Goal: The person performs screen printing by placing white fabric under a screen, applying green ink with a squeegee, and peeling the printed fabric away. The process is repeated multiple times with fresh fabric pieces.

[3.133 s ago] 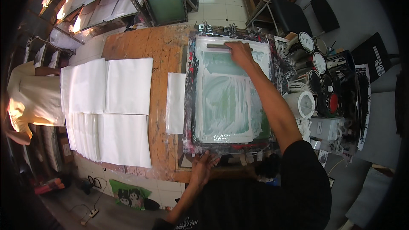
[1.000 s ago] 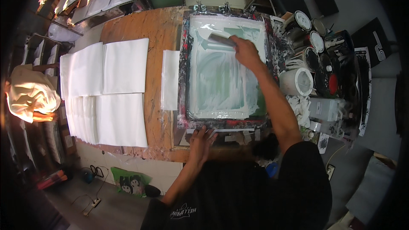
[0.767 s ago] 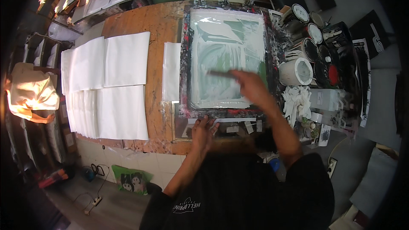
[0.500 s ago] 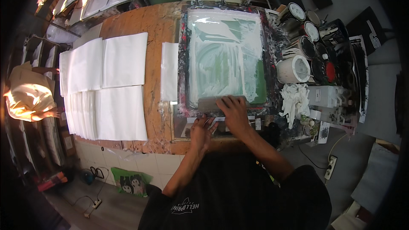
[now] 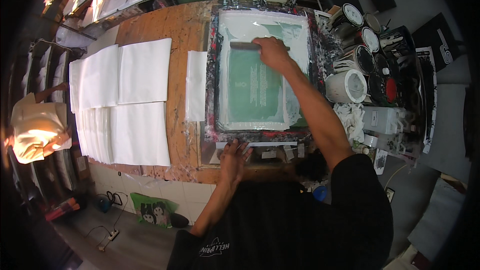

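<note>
The right hand (image 5: 272,54) grips a squeegee (image 5: 242,46), fingers wrapped over its middle; the blade lies crosswise under that hand, over the far part of a printing screen (image 5: 212,70); on the near side of the hand the green mesh (image 5: 240,77) shows small pale lettering; white ink (image 5: 240,29) spreads beyond the hand and to its right; the left hand (image 5: 233,162), nearer the body, rests with fingers spread at the screen's near edge, and whether it pinches anything I cannot tell; left of both hands, a narrow white stack (image 5: 195,87) lies on the wooden desk (image 5: 187,25) just beside the screen, with wider white sheets (image 5: 142,132) farther left; right of the right hand stand a white bucket (image 5: 345,86) and stained cans (image 5: 352,15); well off to the left is another person (image 5: 37,125).
</note>
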`<state>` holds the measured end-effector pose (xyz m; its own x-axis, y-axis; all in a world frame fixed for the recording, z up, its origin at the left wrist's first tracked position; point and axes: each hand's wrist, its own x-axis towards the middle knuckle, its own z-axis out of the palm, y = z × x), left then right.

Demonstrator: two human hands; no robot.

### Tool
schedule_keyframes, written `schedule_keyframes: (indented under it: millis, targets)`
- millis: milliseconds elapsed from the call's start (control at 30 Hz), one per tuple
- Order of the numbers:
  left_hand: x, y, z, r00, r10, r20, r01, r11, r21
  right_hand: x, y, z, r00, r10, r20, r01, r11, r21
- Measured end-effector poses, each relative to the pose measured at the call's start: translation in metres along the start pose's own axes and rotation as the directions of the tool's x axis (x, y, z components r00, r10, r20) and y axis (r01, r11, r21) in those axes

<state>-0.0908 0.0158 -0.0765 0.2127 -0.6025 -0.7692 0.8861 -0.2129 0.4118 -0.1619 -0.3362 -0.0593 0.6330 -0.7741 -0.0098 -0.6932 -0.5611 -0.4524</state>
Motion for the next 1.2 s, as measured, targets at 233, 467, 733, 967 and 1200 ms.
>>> schedule_keyframes:
  millis: [233, 467, 733, 967, 1200]
  targets:
    - [0.008, -0.008, -0.001, 0.998, 0.052, -0.04, -0.052, 0.999, 0.014, -0.166, -0.081, -0.011, 0.984, 0.084, 0.154, -0.115, 0.973, 0.202]
    - [0.027, -0.011, -0.009, 0.998, 0.02, -0.064, -0.022, 0.999, -0.03, -0.222, -0.095, 0.052, 0.992, -0.056, -0.11, 0.055, 0.998, -0.015]
    - [0.031, -0.012, -0.01, 0.997, 0.027, -0.077, -0.031, 0.998, -0.05, -0.229, -0.095, 0.07, 0.994, -0.039, -0.105, 0.032, 0.997, -0.063]
    - [0.031, -0.018, -0.02, 0.997, 0.043, -0.065, -0.045, 0.998, -0.035, -0.18, -0.08, 0.074, 0.986, -0.04, -0.165, 0.024, 0.995, -0.101]
    - [0.031, -0.015, -0.014, 0.994, 0.039, -0.102, -0.043, 0.998, -0.034, -0.061, -0.032, 0.062, 0.98, -0.023, -0.196, -0.003, 0.991, -0.131]
